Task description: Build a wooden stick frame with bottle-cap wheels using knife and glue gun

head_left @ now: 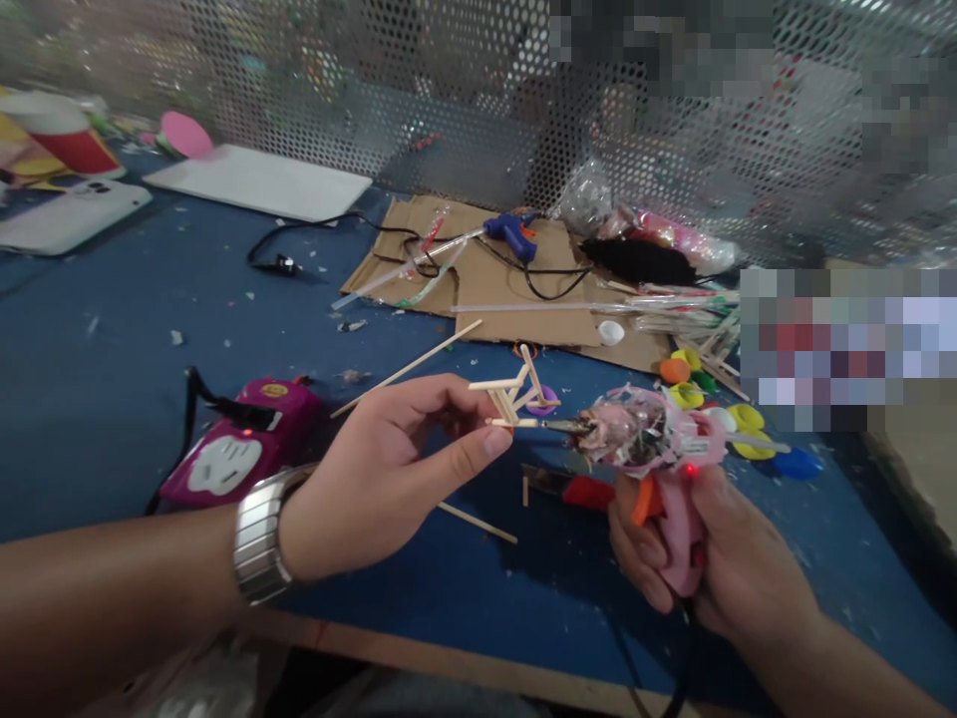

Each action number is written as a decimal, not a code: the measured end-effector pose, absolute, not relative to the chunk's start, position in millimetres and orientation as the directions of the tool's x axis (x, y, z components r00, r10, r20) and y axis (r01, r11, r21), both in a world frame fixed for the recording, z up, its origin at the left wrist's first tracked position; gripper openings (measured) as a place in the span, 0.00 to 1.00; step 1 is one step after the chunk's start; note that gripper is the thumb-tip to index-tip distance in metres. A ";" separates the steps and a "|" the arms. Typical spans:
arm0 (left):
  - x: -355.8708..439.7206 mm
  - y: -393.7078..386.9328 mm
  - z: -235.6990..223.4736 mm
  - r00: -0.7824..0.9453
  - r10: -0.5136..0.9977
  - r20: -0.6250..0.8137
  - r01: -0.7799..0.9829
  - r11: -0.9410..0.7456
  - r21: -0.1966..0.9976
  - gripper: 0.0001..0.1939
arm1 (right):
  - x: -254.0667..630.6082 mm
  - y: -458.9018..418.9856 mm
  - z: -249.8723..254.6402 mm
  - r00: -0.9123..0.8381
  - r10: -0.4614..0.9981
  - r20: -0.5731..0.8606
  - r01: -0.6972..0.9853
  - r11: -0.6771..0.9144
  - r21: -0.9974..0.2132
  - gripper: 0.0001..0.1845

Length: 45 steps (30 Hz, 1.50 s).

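Between the thumb and fingers of my left hand [396,469] is a small frame of joined wooden sticks [515,394]. My right hand [718,548] is wrapped round the handle of a pink glue gun [680,529], its fingers by the orange trigger. A red light glows on the gun, and its front is crusted with glue and debris. The nozzle meets the near end of the stick frame, close to my left thumb; whether they touch I cannot tell. Under the gun lies a red-handled cutter [587,492], partly hidden. Loose sticks [478,522] rest on the blue table below my left hand.
A magenta power strip [246,439] stands at left. Behind my hands, a blue glue gun [512,234] lies on cardboard [515,289]. Colourful caps [748,429] and bundled sticks [688,309] are at right. A white board [258,181] and a phone [75,214] lie far left, before a perforated metal panel [419,90].
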<state>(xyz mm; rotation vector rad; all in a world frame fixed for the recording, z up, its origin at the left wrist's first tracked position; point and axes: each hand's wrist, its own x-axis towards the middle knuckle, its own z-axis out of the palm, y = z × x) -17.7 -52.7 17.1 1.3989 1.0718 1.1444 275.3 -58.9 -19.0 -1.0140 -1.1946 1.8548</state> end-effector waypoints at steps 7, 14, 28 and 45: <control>-18.0 -53.6 15.6 0.162 0.981 0.105 0.032 -0.111 0.993 0.05 | 273.3 -58.9 -15.8 -0.437 0.870 -0.228 -0.149 -0.320 -0.936 0.37; -18.0 -53.4 17.9 0.156 0.984 0.090 0.043 -0.098 0.994 0.06 | 274.4 -59.7 -16.4 -0.449 0.859 -0.246 -0.166 -0.351 -0.922 0.35; -17.4 -53.9 19.4 0.150 0.984 0.095 0.058 -0.105 0.993 0.06 | 276.7 -58.3 -18.4 -0.483 0.840 -0.246 -0.166 -0.364 -0.917 0.35; -17.9 -53.1 22.2 0.143 0.986 0.091 0.082 -0.103 0.991 0.07 | 276.2 -59.7 -19.5 -0.402 0.888 -0.225 -0.117 -0.293 -0.949 0.36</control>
